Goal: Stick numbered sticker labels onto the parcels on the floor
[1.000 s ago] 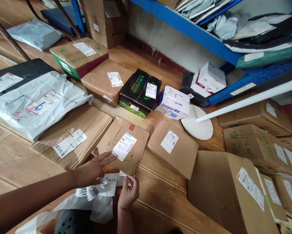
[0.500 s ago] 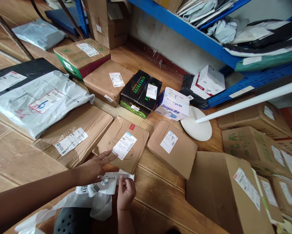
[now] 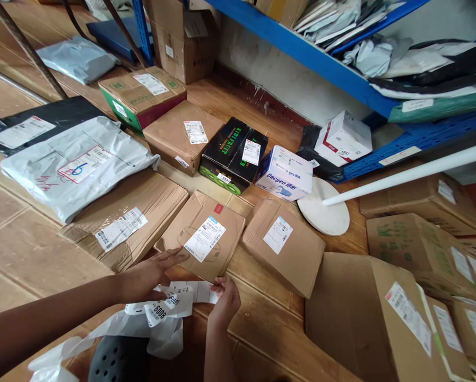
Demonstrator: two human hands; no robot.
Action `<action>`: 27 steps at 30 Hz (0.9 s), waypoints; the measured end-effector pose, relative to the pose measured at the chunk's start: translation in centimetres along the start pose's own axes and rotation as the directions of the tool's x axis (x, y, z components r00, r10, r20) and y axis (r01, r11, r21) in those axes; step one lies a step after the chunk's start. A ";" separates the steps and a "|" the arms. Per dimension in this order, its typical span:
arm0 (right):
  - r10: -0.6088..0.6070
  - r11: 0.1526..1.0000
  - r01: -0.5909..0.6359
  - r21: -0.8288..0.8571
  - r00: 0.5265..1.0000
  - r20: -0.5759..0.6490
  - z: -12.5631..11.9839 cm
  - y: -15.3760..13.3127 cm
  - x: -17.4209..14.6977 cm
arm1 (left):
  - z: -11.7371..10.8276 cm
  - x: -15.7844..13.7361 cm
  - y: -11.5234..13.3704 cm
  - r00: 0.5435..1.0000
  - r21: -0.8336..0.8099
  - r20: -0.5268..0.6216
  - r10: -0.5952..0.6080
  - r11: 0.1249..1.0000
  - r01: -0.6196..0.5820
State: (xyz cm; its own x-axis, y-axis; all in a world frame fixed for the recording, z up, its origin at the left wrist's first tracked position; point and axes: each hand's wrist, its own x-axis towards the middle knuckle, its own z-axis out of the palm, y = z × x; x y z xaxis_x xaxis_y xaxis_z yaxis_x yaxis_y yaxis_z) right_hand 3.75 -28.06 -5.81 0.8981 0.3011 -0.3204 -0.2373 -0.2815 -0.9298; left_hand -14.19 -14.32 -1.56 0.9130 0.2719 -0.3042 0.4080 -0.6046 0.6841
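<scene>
Brown cardboard box (image 3: 219, 252) on floor (image 3: 257, 323) between two others, left hand (image 3: 150, 273) spread at its near-left edge, label strip (image 3: 201, 292) partly hidden by both hands, right hand (image 3: 225, 302) bunched at near corner, either hand's pinch can't tell.

soft, diffuse light; the floor (image 3: 7, 281) left of the black kiwi box (image 3: 230, 146) looks paler, while cartons (image 3: 424, 254) far right of it sit dimmer, stretched and slightly blurred.

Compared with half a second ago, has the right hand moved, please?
Yes: judged against the red-marked box, the right hand has shifted rightward and slightly up in the picture, toward the box's near corner.
</scene>
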 end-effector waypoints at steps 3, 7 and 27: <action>-0.110 0.991 0.117 -0.067 0.989 0.096 -0.3 -1.1 -0.2 | -0.4 -0.9 0.3 0.994 -0.063 -0.113 0.004 0.998 -0.012; -0.223 0.913 0.347 -0.217 0.866 0.448 -0.2 -0.7 -1.3 | -0.9 -2.4 1.3 0.987 -0.227 -0.153 0.050 0.970 -0.084; 0.118 0.954 0.180 -0.240 0.510 0.852 7.4 -4.5 -6.7 | 1.7 -5.4 2.0 0.615 -0.982 -0.037 -0.788 0.142 0.123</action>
State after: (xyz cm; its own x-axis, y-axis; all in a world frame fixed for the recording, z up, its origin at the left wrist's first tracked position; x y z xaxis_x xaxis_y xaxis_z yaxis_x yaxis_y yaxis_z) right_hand -3.91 -22.08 -0.81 0.1150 0.8966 -0.4277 0.0238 -0.4329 -0.9011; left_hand -18.31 -18.25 0.31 0.2397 0.6709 -0.7017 0.1685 0.6831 0.7106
